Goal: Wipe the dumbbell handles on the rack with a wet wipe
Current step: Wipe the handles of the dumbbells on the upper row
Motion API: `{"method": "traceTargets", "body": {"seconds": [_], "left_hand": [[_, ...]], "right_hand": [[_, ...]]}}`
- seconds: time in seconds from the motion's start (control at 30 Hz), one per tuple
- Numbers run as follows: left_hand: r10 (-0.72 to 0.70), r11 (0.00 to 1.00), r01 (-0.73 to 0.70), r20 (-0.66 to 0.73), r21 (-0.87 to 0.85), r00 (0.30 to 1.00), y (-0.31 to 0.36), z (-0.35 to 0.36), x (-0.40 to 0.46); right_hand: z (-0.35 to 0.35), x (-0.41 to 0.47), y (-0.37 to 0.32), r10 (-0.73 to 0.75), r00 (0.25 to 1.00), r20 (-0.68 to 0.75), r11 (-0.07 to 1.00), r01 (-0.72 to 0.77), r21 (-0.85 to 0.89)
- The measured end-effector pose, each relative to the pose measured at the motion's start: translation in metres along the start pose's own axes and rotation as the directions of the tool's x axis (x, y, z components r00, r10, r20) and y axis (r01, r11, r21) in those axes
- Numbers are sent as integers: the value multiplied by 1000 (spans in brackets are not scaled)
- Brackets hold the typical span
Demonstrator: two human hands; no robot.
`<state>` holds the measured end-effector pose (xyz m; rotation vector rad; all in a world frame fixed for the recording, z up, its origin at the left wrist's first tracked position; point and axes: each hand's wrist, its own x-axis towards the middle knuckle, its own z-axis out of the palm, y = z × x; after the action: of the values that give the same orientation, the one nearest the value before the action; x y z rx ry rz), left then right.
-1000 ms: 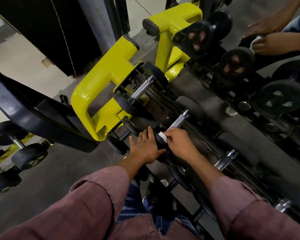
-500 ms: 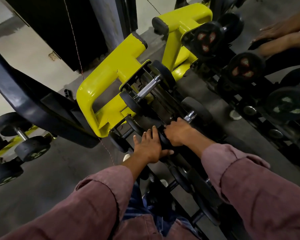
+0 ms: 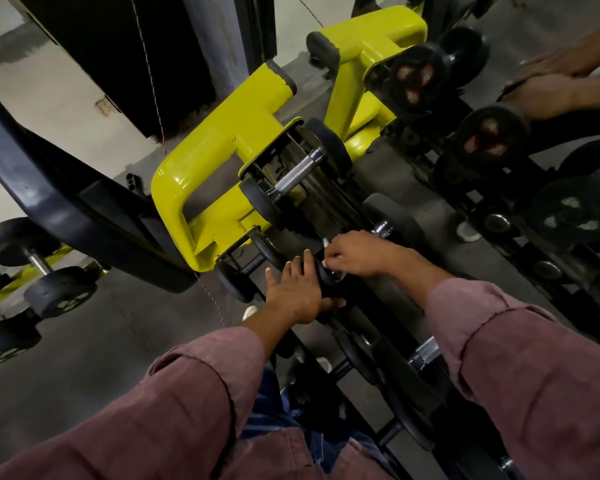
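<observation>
Our left hand (image 3: 297, 294) lies flat on the dumbbell's (image 3: 323, 278) black head; right hand (image 3: 355, 252), at 2 o'clock, pinches the wet wipe (image 3: 325, 242) round its handle.

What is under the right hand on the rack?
Under the right hand a dumbbell handle shows only its chrome end. A white wipe peeks out by the fingers. The handle's middle is covered.

Gym weight room. Black rack (image 3: 520, 237) loaded with rubber-headed dumbbells (image 3: 418, 77) runs past the right hand (image 3: 352, 252) and beyond it. Yellow steel machine frame (image 3: 219, 157) just ahead of the left hand (image 3: 297, 292). More dumbbells (image 3: 39, 268) on a low stand well off to that hand's left. Bare concrete floor (image 3: 84, 341).
</observation>
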<state>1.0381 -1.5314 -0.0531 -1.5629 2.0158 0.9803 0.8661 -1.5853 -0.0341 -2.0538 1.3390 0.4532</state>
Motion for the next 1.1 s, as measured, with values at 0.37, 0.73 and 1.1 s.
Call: {"method": "traceTargets", "body": {"seconds": [0.37, 0.73, 1.1], "left_hand": [[-15, 1000, 14, 9, 26, 1000, 3, -5, -4], [-19, 1000, 19, 15, 18, 1000, 4, -5, -5], [-19, 999, 19, 1, 32, 1000, 4, -5, -6]], "right_hand": [[-6, -15, -13, 99, 968, -229, 743, -225, -630], [-3, -11, -18, 241, 930, -279, 723, -363, -588], [43, -53, -8, 305, 772, -557, 818, -512, -262]]}}
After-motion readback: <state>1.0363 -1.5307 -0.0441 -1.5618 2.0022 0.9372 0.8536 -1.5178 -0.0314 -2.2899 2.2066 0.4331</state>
